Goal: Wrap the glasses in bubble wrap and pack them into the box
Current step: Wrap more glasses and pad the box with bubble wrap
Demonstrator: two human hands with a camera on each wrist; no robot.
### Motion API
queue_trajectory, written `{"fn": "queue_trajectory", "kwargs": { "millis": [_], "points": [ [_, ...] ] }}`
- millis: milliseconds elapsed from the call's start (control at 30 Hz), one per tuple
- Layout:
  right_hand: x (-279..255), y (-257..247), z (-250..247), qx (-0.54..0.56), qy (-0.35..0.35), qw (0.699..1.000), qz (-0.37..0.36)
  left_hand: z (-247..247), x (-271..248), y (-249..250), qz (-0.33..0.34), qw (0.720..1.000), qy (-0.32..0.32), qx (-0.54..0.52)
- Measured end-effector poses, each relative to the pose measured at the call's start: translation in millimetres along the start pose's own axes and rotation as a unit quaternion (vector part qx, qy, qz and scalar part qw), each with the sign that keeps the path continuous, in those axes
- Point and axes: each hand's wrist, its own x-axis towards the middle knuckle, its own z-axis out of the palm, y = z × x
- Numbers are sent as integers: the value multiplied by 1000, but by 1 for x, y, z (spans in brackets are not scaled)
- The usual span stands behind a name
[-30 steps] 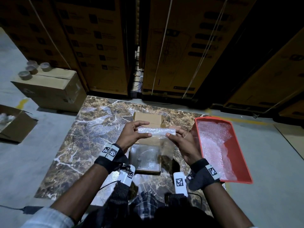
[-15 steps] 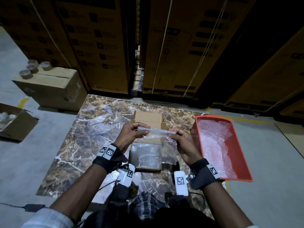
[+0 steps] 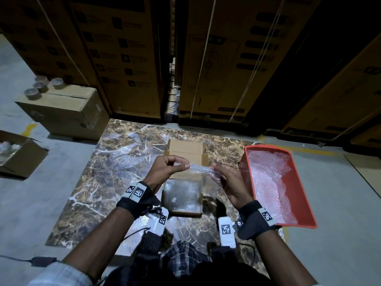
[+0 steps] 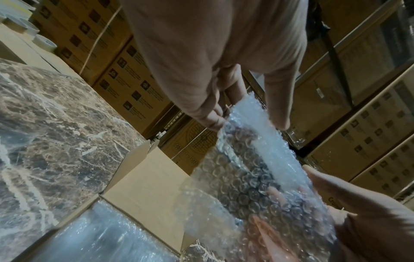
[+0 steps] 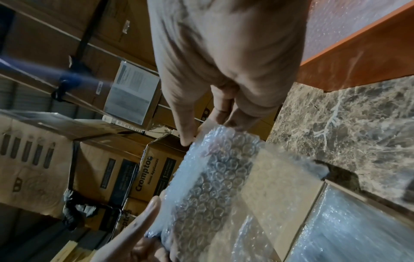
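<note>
Both hands hold a rolled bubble-wrap bundle [image 3: 199, 169] level above the small open cardboard box [image 3: 186, 148] on the marble table [image 3: 115, 166]. My left hand [image 3: 185, 165] pinches its left end, and my right hand [image 3: 214, 169] grips its right end. A loose flap of wrap hangs down from the roll. In the wrist views something dark shows through the bundle [image 4: 257, 168] [image 5: 212, 177]; I cannot make out its shape. The box [image 4: 143, 177] is lined with bubble wrap [image 3: 182, 195].
A red tray [image 3: 268, 145] holding loose bubble wrap [image 3: 268, 182] stands just right of my right hand. On the floor at left are a closed carton [image 3: 61, 108] with tape rolls [image 3: 44, 85] and an open carton [image 3: 20, 159]. Tall stacked cartons [image 3: 216, 58] wall off the far side.
The bundle has been turned between the hands and lifted slightly farther over the box. A loose flap of wrap now hangs below it.
</note>
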Motion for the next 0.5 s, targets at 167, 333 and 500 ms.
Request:
{"fn": "queue_trajectory", "kwargs": {
  "millis": [167, 333, 500],
  "points": [
    [0, 1, 0, -21, -14, 999, -26, -3, 3, -4, -6, 1000, -2, -3],
    [0, 0, 0, -32, 0, 999, -29, -5, 5, -7, -86, 995, -17, -54],
    [3, 6, -6, -41, -25, 999, 2, -7, 2, -14, -127, 991, -24, -43]
  ]
}}
